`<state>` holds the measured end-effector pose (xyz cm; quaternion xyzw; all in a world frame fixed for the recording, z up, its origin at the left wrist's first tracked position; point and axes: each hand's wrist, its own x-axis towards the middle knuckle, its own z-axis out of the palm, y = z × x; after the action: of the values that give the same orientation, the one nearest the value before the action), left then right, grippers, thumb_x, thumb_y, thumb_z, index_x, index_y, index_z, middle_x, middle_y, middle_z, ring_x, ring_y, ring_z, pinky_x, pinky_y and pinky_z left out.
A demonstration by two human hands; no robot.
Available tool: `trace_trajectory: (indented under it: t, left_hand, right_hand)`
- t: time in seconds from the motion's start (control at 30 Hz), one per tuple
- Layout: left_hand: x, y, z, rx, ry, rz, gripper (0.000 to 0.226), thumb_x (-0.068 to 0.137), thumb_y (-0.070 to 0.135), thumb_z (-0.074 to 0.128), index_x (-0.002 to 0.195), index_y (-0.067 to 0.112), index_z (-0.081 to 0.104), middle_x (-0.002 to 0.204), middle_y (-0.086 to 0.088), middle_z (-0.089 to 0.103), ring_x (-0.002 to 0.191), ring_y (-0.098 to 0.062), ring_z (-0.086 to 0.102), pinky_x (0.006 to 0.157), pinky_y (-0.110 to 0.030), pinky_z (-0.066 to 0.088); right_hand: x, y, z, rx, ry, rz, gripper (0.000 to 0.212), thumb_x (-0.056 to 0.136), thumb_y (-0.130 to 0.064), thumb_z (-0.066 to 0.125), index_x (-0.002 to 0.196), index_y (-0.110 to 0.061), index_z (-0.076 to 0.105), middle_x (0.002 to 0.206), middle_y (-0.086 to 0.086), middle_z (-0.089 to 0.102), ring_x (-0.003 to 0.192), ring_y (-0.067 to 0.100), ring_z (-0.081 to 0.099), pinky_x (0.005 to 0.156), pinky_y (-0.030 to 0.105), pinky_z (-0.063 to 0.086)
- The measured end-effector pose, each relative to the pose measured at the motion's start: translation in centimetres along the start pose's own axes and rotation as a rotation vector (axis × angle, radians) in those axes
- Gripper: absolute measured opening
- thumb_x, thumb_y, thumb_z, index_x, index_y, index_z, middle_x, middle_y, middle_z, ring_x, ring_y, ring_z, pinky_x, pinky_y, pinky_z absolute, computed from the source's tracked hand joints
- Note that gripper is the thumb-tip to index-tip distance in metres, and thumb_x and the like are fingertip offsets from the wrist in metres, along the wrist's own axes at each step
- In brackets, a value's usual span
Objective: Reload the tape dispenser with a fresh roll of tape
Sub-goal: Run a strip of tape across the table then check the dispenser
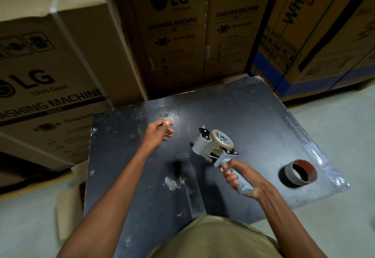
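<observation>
Because the tape dispenser [215, 148] is a rigid thing of grey plastic and metal, it should feel light and stiff, and its handle is the natural place to hold it. The right hand [241, 178] does just that, fingers wrapped tight around the handle, keeping the dispenser lifted above the dark table [142, 176]. A roll of tape [221, 141] sits on the dispenser's wheel; it looks thin, pale and smooth, and whether it is the fresh one cannot be told. The toothed cutting edge at the dispenser's front is the part to keep fingers away from, and any loose tape end would likely be sticky and floppy.

The left hand [161, 131] hovers to the left of the dispenser, apart from it, fingers loosely curled with thumb and fingertips close together; whether it pinches anything cannot be told.

To the right of the dispenser, well apart, a bare cardboard core [300, 173] lies on the table; it is likely light and easily crushed.

Counted: one dispenser, one roll mounted, one bare core, two hands. Behind the table stand several cardboard boxes [174, 30].
</observation>
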<state>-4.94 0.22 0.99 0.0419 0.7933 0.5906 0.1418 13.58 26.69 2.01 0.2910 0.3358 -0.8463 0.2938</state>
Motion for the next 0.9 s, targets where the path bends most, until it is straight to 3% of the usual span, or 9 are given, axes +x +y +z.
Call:
trace_trajectory:
  t: [0.1,0.2,0.6,0.9]
  left_hand:
    - [-0.7,-1.0,0.9,-0.036,0.020,-0.033,0.022,0.104,0.022,0.049,0.107,0.011,0.067,0.090,-0.015,0.072,0.075,-0.021,0.069,0.068,-0.031,0.053]
    - [-1.1,-1.5,1.6,-0.050,0.024,-0.058,0.023,0.104,0.021,0.048,0.109,0.008,0.067,0.091,-0.016,0.072,0.075,-0.021,0.068,0.068,-0.031,0.053]
    - [-0.5,-2.3,3.2,-0.025,0.038,-0.091,0.021,0.103,0.017,0.049,0.097,0.012,0.069,0.078,-0.005,0.069,0.067,-0.016,0.066,0.060,-0.024,0.050]
    - [1.1,-2.9,3.3,-0.012,0.031,-0.121,0.021,0.103,0.016,0.050,0.093,0.015,0.068,0.078,-0.005,0.069,0.065,-0.015,0.063,0.055,-0.018,0.047]
  right_hand:
    - [0.6,-0.7,-0.2,-0.024,0.011,0.006,0.020,0.065,-0.008,0.077,0.078,-0.002,0.064,0.063,0.002,0.051,0.041,0.006,0.047,0.035,0.017,0.044]
    - [0.9,-1.3,-0.2,-0.038,0.044,-0.008,0.010,0.076,-0.005,0.071,0.080,-0.002,0.062,0.063,0.001,0.050,0.041,0.005,0.047,0.036,0.015,0.044]
    - [4.1,-4.1,-0.2,-0.077,0.110,-0.088,0.013,0.094,-0.006,0.053,0.082,-0.004,0.058,0.063,0.002,0.051,0.043,0.005,0.046,0.038,0.014,0.043]
    - [8.5,-8.0,-1.5,-0.262,0.172,-0.161,0.005,0.089,-0.007,0.062,0.085,-0.005,0.061,0.071,0.006,0.055,0.051,0.009,0.049,0.043,0.019,0.046]
